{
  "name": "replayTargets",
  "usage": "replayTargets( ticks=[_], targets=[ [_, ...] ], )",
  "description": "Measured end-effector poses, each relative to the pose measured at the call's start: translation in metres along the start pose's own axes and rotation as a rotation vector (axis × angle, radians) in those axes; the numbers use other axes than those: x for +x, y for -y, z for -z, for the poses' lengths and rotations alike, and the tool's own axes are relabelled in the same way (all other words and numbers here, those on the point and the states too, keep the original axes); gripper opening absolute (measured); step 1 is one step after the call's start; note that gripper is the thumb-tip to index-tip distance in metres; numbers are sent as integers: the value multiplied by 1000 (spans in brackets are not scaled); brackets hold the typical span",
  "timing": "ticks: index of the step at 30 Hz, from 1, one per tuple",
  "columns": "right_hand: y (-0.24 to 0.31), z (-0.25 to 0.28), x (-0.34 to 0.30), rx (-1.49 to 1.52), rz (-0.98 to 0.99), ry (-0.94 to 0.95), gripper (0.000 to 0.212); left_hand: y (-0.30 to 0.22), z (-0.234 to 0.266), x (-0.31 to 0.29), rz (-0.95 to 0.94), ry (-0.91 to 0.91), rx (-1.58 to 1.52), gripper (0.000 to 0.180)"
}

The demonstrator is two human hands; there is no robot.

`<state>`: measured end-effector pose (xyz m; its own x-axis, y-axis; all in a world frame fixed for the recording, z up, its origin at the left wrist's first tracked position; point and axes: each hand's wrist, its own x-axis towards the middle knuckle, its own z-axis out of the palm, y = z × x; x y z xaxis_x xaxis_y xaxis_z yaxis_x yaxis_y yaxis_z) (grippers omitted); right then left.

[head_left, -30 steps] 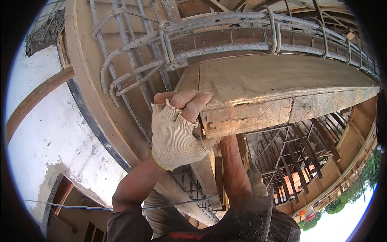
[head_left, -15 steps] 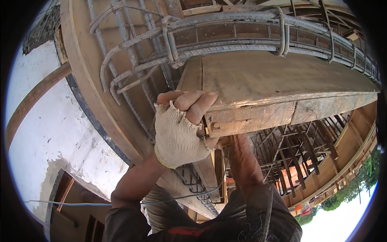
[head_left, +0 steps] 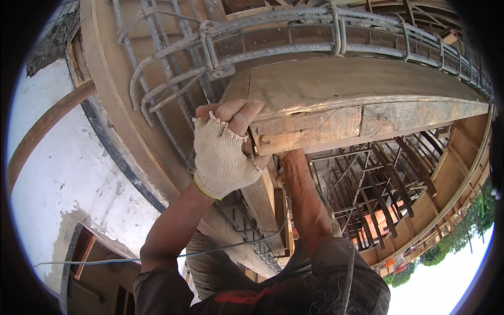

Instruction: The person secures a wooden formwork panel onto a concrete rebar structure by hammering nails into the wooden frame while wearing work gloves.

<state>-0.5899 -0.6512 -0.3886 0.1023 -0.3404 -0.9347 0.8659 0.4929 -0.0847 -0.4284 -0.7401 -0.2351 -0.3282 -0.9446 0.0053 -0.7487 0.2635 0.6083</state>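
Note:
My left hand (head_left: 223, 149), in a cream knit glove with bare fingertips, is closed on the near left corner of a wooden formwork panel (head_left: 336, 86). Its fingers curl over the top while the thumb lies by the lower edge. The panel has a plywood face and a rough timber batten (head_left: 325, 126) along its near edge. My right forearm (head_left: 307, 199) reaches up beneath the batten; the hand itself is mostly hidden behind the wood, so its fingers cannot be made out. Just beyond the panel runs a cage of grey steel rebar (head_left: 294, 52) with tied stirrups.
A long plywood side board (head_left: 113, 97) stands at left, beside a white wall (head_left: 47, 173) with a brown pole across it. A thin blue-grey cable (head_left: 226, 247) crosses before my body. Timber props (head_left: 383, 194) and a deep drop show below right; more rebar lies below.
The panel's near end and my gloved left hand have shifted slightly left and up in the picture. More of my right forearm shows below the batten. My left hand keeps its hold.

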Motion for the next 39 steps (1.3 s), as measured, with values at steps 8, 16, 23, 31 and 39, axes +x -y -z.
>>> replayTargets(
  ticks=[8,16,23,31,39],
  targets=[
    [11,-4,8,-80,-26,39,23,-3,-2,-4,1,-22,40,70],
    [11,57,46,195,-376,214,7,-10,-3,-11,-3,-108,21,70],
    [4,66,-7,53,-213,233,8,-1,-10,-13,-40,-174,14,70],
    [2,91,-184,-393,89,142,14,-2,-12,-15,1,-161,77,76],
    [1,135,-310,-713,303,133,21,-11,12,-20,122,-51,-70,92]
  ],
)
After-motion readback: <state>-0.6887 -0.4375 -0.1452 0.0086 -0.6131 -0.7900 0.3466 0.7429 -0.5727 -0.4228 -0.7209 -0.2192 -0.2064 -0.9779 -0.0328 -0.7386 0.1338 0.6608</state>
